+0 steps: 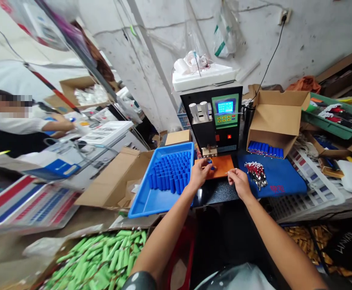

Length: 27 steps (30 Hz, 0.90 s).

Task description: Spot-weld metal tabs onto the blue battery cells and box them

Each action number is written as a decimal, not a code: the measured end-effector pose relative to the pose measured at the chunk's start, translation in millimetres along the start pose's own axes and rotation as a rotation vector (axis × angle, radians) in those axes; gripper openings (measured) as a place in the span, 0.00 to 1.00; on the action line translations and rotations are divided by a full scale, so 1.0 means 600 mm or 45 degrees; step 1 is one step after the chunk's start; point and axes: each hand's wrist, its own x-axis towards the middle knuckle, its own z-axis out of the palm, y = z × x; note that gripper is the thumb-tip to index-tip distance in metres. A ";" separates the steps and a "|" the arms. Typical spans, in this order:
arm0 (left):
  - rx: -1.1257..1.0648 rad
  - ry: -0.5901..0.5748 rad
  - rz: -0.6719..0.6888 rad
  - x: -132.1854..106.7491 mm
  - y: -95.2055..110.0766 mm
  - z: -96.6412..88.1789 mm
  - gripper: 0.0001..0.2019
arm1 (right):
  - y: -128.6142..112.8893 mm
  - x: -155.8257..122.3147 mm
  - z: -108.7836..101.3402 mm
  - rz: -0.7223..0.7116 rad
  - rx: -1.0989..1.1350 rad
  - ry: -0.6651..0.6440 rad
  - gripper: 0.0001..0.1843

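In the head view, my left hand (200, 172) is closed around a blue battery cell (211, 165) at the left side of the orange board (224, 163). The cell is just below the electrode head (210, 152) of a black spot welder (197, 131). My right hand (239, 181) is at the board's right edge, its fingers pinched on a small, thin piece too fine to name. Right of that hand, a pile of red and white wire leads (256, 173) with metal ends lies on a blue cloth (287, 179).
Left of the board, a blue tray (139, 203) holds many upright blue cells. A cardboard box (277, 112) with more cells stands right of the welder. Green wrapped packs (103, 257) fill a box at lower left. Another person (15, 125) works at a bench on the far left.
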 end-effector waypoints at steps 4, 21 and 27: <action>-0.020 -0.030 0.017 0.004 -0.012 0.016 0.12 | -0.001 0.027 -0.003 -0.029 -0.018 0.059 0.14; -0.281 -0.044 0.015 -0.001 -0.040 0.036 0.16 | -0.006 0.120 0.075 0.070 -0.032 -0.024 0.12; -0.335 0.001 0.029 0.001 -0.050 0.036 0.15 | 0.003 0.122 0.084 0.028 -0.077 -0.075 0.12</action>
